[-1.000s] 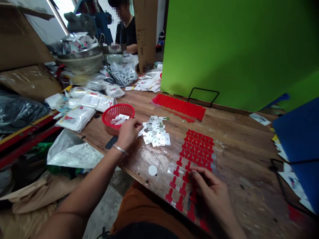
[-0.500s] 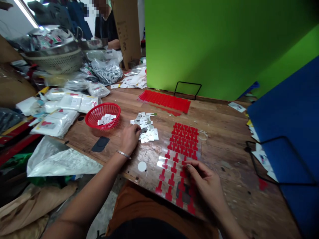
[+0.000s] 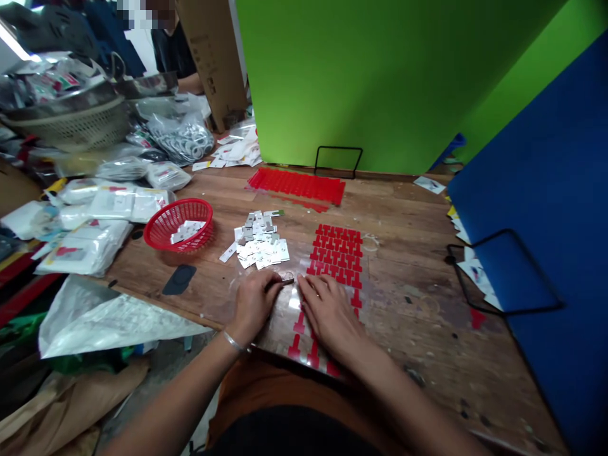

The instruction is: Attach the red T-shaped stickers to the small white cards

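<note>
My left hand (image 3: 255, 301) pinches a small flat tag (image 3: 287, 280), seen nearly edge-on, between thumb and fingers. Just beyond it lies a loose pile of white and grey tags (image 3: 263, 246). My right hand (image 3: 330, 313) rests on a clear sheet with rows of red T-shaped stickers (image 3: 337, 253). Its fingers stretch leftward, the tips close to the tag's end. The hand covers part of the lower rows; a few stickers (image 3: 294, 346) show below it near the table edge.
A red basket (image 3: 178, 225) with more tags stands left of the pile. Red strips (image 3: 297, 187) lie at the back before a green panel (image 3: 380, 82). Packed plastic bags (image 3: 111, 202) crowd the left. A black wire stand (image 3: 506, 272) is at right. Another person (image 3: 173, 54) is behind.
My left hand has come away from the pile toward me with a tag. My right hand has moved left and up across the sheet, toward the left hand. The view has shifted right.
</note>
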### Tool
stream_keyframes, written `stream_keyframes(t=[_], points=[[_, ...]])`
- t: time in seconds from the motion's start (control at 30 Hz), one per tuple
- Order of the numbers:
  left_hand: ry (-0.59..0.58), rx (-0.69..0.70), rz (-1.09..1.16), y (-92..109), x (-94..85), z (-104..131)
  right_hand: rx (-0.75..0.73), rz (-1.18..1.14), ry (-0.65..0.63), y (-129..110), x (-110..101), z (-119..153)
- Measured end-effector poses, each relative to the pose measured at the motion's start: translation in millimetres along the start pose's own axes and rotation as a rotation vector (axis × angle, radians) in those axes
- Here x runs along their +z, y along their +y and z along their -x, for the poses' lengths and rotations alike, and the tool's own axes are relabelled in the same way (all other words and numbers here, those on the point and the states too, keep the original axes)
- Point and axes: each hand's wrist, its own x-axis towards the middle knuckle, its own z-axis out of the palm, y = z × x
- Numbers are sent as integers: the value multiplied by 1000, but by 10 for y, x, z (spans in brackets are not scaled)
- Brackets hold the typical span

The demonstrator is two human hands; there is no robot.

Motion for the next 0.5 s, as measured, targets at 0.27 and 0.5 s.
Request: stream_keyframes(t=[0.27, 0.5], points=[[0, 71, -23, -42, 11, 6, -40, 73, -142, -51, 53, -173], [7, 115, -43, -58, 33, 66, -107, 83, -129, -94, 78, -111]])
